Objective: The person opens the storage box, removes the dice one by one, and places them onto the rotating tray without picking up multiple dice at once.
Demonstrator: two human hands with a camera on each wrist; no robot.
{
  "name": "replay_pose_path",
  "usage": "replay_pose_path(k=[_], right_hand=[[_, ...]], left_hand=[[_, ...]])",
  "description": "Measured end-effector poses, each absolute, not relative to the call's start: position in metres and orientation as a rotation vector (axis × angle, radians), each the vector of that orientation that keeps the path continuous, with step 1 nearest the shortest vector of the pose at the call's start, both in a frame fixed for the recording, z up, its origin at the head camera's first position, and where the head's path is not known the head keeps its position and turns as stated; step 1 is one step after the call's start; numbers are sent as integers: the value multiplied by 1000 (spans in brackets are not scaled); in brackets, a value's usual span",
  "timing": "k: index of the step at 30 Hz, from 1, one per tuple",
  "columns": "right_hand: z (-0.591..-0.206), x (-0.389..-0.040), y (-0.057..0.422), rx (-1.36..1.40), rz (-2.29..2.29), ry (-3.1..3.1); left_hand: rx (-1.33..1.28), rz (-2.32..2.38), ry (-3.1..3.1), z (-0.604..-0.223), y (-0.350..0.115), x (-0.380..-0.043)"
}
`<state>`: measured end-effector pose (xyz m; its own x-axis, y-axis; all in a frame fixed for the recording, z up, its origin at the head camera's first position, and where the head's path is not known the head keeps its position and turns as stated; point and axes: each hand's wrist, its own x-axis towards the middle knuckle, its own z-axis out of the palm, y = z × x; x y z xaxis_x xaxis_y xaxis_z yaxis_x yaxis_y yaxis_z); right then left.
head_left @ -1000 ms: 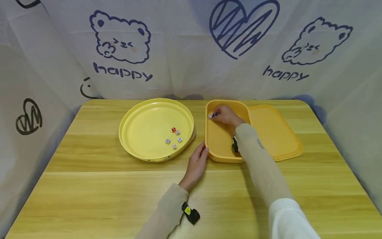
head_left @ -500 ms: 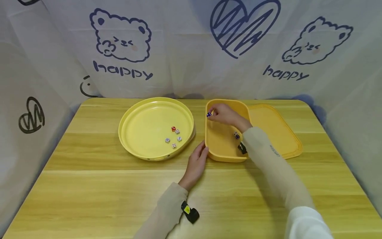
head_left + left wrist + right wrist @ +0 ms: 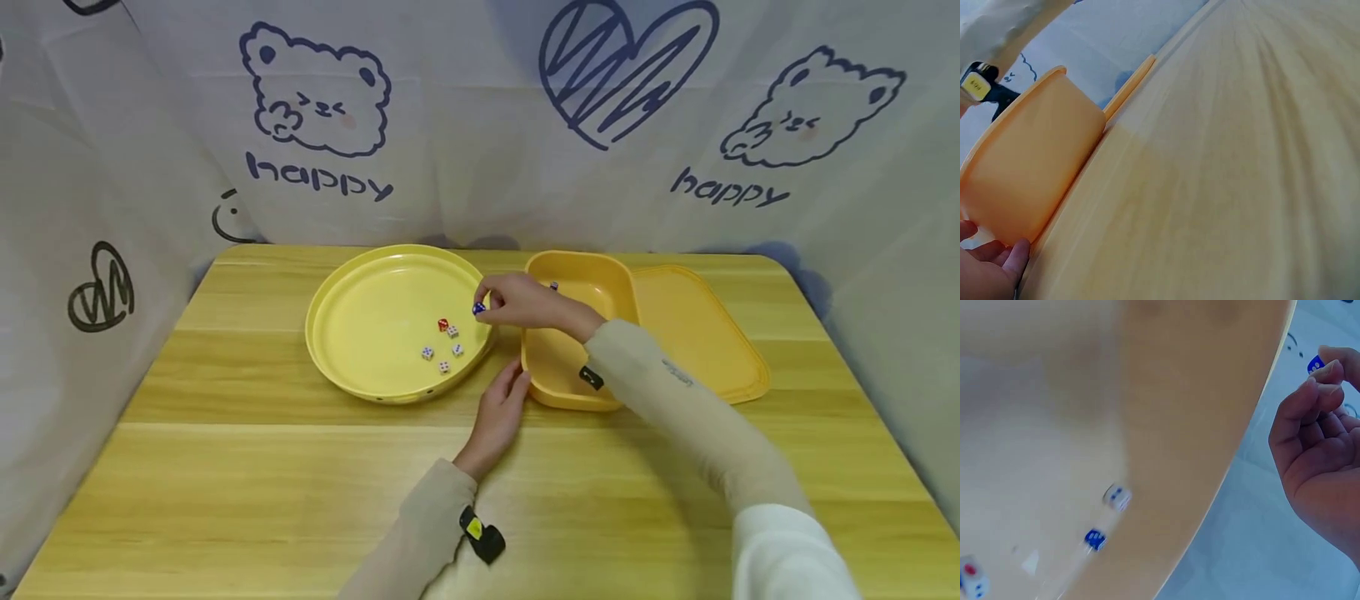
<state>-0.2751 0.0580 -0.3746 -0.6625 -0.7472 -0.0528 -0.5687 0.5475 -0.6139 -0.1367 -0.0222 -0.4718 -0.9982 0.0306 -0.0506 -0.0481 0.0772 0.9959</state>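
Between its thumb and fingertips, my right hand pinches a blue die over the right rim of the round yellow tray. One red die and several white dice lie in that tray. My left hand rests its fingers against the near left corner of the orange box; the left wrist view shows the fingertips touching the box's wall. Inside the box, the right wrist view shows a white die, another blue die and a white die with a red dot.
An orange lid lies flat on the wooden table, right of the box. White cloth with drawings hangs behind and at the sides. My right forearm crosses above the box's near right part.
My right hand has moved left from inside the box to the tray's rim, carrying the blue die. My left hand stays at the box. The view has shifted slightly.
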Motion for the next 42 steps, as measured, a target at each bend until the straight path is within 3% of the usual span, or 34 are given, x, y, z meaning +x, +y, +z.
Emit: replay_pose_path(k=[12,27,34,42], right_hand=[[-379,-275,33,-1135,-805,2349],[-378,-273,37,-1113,-762,2332],[-371,-278,64,-1063,-821,2364],[-366,-306,119,-756,-1166,2552]], left_hand=[[-14,2089,2237,-472,-25,-136],[-37,2070,2242,-472,-22,-137],[-25,2082,2254,-475,-20,-135],[-20,2070,2289,-473,-23,-132]])
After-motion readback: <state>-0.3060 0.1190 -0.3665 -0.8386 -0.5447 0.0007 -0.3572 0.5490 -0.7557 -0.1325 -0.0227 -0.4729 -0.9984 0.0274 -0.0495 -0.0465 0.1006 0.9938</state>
